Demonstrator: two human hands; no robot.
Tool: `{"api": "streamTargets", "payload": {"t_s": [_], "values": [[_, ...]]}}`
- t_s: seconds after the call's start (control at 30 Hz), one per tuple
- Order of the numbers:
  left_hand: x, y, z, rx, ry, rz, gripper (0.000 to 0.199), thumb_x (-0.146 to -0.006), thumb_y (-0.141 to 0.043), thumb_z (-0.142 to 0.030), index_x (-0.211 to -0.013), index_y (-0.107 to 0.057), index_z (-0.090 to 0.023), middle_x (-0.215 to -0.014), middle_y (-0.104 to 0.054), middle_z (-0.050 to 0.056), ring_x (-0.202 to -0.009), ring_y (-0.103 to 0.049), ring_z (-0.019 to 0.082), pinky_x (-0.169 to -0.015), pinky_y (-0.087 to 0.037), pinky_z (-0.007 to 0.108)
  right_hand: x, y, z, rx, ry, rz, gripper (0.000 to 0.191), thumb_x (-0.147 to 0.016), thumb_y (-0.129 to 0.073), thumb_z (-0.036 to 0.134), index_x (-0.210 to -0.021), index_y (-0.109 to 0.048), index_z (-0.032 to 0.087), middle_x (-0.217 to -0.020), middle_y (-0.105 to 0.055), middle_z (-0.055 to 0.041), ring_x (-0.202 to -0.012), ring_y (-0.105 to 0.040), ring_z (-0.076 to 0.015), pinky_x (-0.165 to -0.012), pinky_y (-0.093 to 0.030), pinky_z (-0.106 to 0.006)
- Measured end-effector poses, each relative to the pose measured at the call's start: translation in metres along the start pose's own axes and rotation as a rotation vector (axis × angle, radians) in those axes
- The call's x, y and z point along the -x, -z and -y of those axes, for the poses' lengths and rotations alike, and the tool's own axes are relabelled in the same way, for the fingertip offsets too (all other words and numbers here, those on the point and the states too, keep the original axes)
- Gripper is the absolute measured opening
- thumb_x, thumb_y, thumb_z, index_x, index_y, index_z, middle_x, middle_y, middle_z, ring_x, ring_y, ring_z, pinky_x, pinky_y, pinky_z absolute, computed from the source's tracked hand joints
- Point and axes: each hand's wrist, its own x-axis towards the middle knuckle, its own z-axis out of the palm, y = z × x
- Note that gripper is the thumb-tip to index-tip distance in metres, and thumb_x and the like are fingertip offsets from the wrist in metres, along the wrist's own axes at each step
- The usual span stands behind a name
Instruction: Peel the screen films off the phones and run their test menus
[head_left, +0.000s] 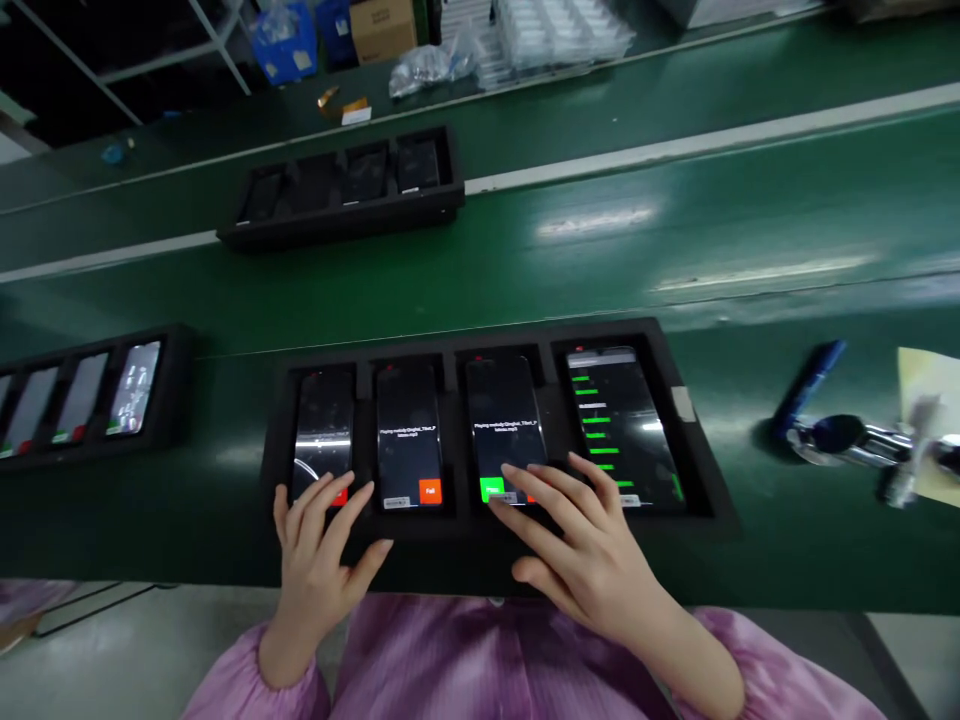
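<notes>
A black foam tray in front of me holds several smartphones, each lying face up in its own slot. My left hand is open over the lower end of the leftmost phone, whose screen shows part of a white arc. Beside it lies a phone with white text and an orange Fail button. My right hand is open, fingers spread over the lower part of the third phone, near its green button. The rightmost phone displays a list of green bars.
Another tray with lit phones stands at the left. Farther back, a black tray holds dark phones. A blue pen stands in a metal holder at the right, by yellowish paper. Plastic trays are stacked at the back.
</notes>
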Motion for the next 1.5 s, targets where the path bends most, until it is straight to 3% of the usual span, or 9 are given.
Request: {"api": "streamTargets", "payload": {"t_s": [0.1, 0.4, 0.73, 0.9, 1.0, 1.13, 1.27, 1.4, 1.5], "values": [[0.001, 0.004, 0.0, 0.018, -0.009, 0.016, 0.04, -0.102, -0.06, -0.037, -0.135, -0.064, -0.016, -0.138, -0.059, 0.016, -0.134, -0.051, 0.03, -0.134, -0.014, 0.056, -0.004, 0.0, 0.001, 0.015, -0.043, -0.033, 0.036, -0.112, -0.045, 0.042, -0.113, -0.075, 0.023, -0.137, -0.07, -0.0103, -0.126, -0.058, -0.0294, -0.119, -0.029, -0.055], [-0.003, 0.009, -0.002, 0.104, -0.014, 0.024, 0.034, -0.103, -0.059, -0.04, -0.128, -0.071, -0.02, -0.137, -0.061, 0.014, -0.138, -0.049, 0.028, -0.135, -0.011, 0.055, 0.006, 0.009, -0.02, -0.012, -0.066, -0.201, 0.026, -0.107, -0.047, 0.017, -0.111, -0.073, 0.018, -0.128, -0.068, -0.0151, -0.117, -0.064, -0.0326, -0.104, -0.049, -0.058], [-0.007, 0.01, -0.008, 0.112, -0.01, 0.036, 0.042, -0.104, -0.055, -0.052, -0.129, -0.073, -0.023, -0.139, -0.061, 0.013, -0.138, -0.049, 0.029, -0.135, -0.009, 0.058, 0.01, -0.003, -0.019, 0.017, -0.119, -0.262, 0.028, -0.103, -0.049, 0.014, -0.109, -0.076, 0.021, -0.121, -0.073, -0.011, -0.109, -0.069, -0.031, -0.101, -0.052, -0.055], [0.004, 0.018, 0.0, 0.021, 0.063, 0.096, 0.061, -0.104, -0.041, -0.066, -0.145, -0.063, -0.026, -0.15, -0.055, 0.014, -0.142, -0.047, 0.032, -0.134, -0.004, 0.06, 0.011, -0.003, -0.019, 0.019, -0.129, -0.268, 0.049, -0.103, -0.049, 0.016, -0.142, -0.069, 0.039, -0.12, -0.074, -0.0072, -0.106, -0.069, -0.0328, -0.097, -0.053, -0.057], [0.022, 0.03, 0.021, 0.008, 0.223, 0.026, 0.058, -0.105, -0.048, -0.055, -0.154, -0.052, -0.024, -0.145, -0.058, 0.015, -0.14, -0.051, 0.031, -0.133, -0.017, 0.057, 0.012, -0.004, -0.018, 0.006, -0.158, -0.285, 0.062, -0.101, -0.049, 0.015, -0.151, -0.057, 0.05, -0.115, -0.074, -0.0051, -0.101, -0.069, -0.035, -0.093, -0.052, -0.06], [0.044, 0.039, 0.043, -0.097, 0.388, 0.052, 0.048, -0.103, -0.058, -0.042, -0.148, -0.055, -0.026, -0.138, -0.065, 0.011, -0.133, -0.058, 0.029, -0.131, -0.023, 0.055, 0.015, -0.009, -0.02, -0.039, -0.186, -0.27, 0.062, -0.1, -0.049, 0.019, -0.15, -0.056, 0.054, -0.109, -0.075, -0.0037, -0.096, -0.069, -0.0381, -0.091, -0.05, -0.064], [0.051, 0.039, 0.044, -0.129, 0.378, 0.104, 0.044, -0.102, -0.061, -0.039, -0.143, -0.06, -0.025, -0.14, -0.064, 0.011, -0.134, -0.058, 0.027, -0.132, -0.021, 0.053, 0.017, -0.015, -0.023, -0.059, -0.182, -0.269, 0.057, -0.1, -0.049, 0.024, -0.147, -0.06, 0.053, -0.106, -0.076, -0.0035, -0.094, -0.069, -0.0387, -0.089, -0.049, -0.065], [0.049, 0.039, 0.038, -0.172, 0.347, 0.154, 0.041, -0.102, -0.059, -0.04, -0.141, -0.064, -0.029, -0.15, -0.058, 0.011, -0.14, -0.051, 0.031, -0.133, -0.014, 0.059, 0.019, -0.002, -0.02, -0.038, -0.164, -0.266, 0.063, -0.099, -0.049, 0.014, -0.15, -0.058, 0.051, -0.116, -0.074, -0.0033, -0.103, -0.068, -0.0367, -0.091, -0.051, -0.061], [0.047, 0.044, 0.038, -0.144, 0.334, 0.048, 0.047, -0.102, -0.059, -0.041, -0.148, -0.059, -0.031, -0.155, -0.053, 0.012, -0.143, -0.049, 0.034, -0.132, -0.016, 0.061, 0.025, 0.017, -0.02, -0.005, -0.253, -0.327, 0.063, -0.101, -0.042, 0.01, -0.147, -0.062, 0.049, -0.121, -0.073, -0.0024, -0.109, -0.068, -0.0362, -0.094, -0.052, -0.06]]}}
